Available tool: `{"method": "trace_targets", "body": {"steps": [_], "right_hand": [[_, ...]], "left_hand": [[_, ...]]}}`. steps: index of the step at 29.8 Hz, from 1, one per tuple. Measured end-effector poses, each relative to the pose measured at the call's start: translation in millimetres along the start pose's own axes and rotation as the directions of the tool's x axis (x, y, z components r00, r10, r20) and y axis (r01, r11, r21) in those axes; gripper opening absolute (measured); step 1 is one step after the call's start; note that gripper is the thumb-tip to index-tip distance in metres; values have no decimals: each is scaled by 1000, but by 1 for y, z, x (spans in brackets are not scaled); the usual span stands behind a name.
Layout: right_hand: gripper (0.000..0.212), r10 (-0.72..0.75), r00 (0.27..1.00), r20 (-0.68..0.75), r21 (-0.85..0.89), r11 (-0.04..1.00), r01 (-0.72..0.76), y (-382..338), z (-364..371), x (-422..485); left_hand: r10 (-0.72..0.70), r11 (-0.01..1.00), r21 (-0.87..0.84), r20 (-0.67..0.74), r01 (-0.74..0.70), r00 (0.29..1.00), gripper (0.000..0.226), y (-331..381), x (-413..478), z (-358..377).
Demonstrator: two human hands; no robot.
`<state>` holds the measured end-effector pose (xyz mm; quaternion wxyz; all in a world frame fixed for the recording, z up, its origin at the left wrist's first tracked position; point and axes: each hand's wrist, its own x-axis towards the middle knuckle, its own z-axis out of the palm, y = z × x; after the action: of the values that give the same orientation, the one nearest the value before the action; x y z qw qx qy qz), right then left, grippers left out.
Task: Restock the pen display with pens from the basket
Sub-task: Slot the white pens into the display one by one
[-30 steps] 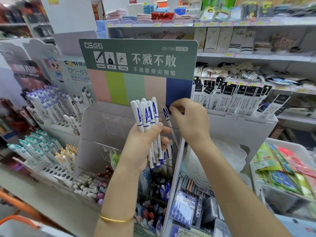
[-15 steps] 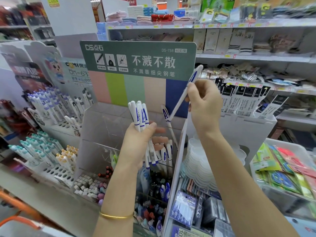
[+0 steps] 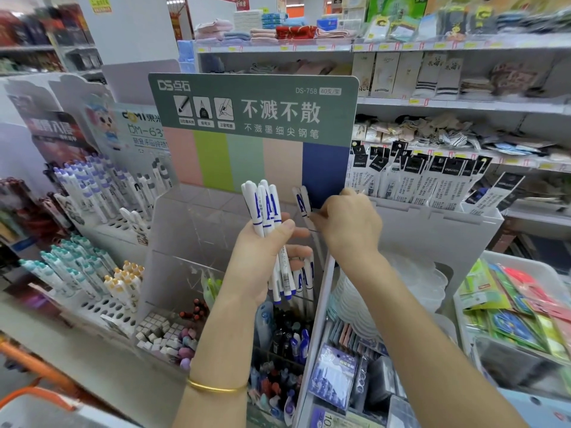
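The pens (image 3: 265, 211) are white with blue caps bands and a blue letter on the barrel. I grip a small bundle of them upright in my left hand (image 3: 262, 257), fingers curled round their middles, at the centre of the frame. My right hand (image 3: 349, 223), just right of centre, pinches another white pen (image 3: 301, 200) that stands tilted in front of the blue stripe of the pen display (image 3: 253, 112). That display's green header and pastel stripes fill the upper middle; its clear tiers sit behind my left hand, which hides most of the lower slots. More white and blue pens (image 3: 304, 279) stand in the tier just below my left fingers. At the left edge stand racks of lilac and teal pens (image 3: 89, 186). A gold bangle (image 3: 216, 387) circles my left wrist. An orange handle (image 3: 37, 369) shows at lower left.
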<state>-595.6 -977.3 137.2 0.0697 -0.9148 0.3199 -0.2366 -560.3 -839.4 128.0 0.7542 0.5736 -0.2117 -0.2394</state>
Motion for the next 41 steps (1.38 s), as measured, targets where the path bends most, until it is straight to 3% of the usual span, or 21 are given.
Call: {"method": "trace_targets", "body": {"steps": [3,6,9,12,14,16,19,21,24,26,29,32,36,41], "right_hand": [[21,4,998,-62,62,998,0,0,-2,-5],[23,-11,996,-91,365,930,43,-3,-9,-8],[35,-56,985,162,717,693,-78,-8,-20,-13],[28,-142,926,350,852,460,-251,-9,-32,-17],[22,-182,906,382,871,397,-288,-7,-40,-17],[17,-192,900,392,863,415,-288,-4,-42,-16],[12,-96,944,316,890,376,-259,-3,-37,-10],[12,46,982,186,937,292,-191,-2,-34,-4],[13,249,968,-23,986,164,-19,0,-34,2],[10,307,935,-179,960,263,97,0,-32,3],[6,169,921,-352,787,586,193,1,-23,2],[17,16,975,-222,535,838,108,3,-12,0],[23,-35,995,-96,234,970,57,0,-5,-2],[15,28,999,-32,146,989,-23,-11,-6,0]], "left_hand": [[-7,1000,-1,20,7,1000,9,0,0,1],[-11,1000,13,57,11,998,7,1,0,3],[6,999,38,103,-10,995,16,2,-1,7],[1,999,54,122,-8,992,21,2,-2,9],[-11,999,44,136,5,991,22,3,-3,9],[-10,999,33,143,5,990,20,4,-3,9],[-27,1000,2,139,27,990,17,5,-3,10],[-50,998,-20,82,52,995,15,3,-1,9],[-45,999,24,-58,46,997,9,-2,5,5],[-21,997,66,-106,28,994,3,-4,8,2],[-17,997,69,-117,25,993,12,-2,9,2],[-16,997,80,-80,22,997,12,-1,9,4],[-10,997,71,-74,16,997,7,-3,8,3],[18,999,50,-43,-16,999,6,-1,5,3]]}}
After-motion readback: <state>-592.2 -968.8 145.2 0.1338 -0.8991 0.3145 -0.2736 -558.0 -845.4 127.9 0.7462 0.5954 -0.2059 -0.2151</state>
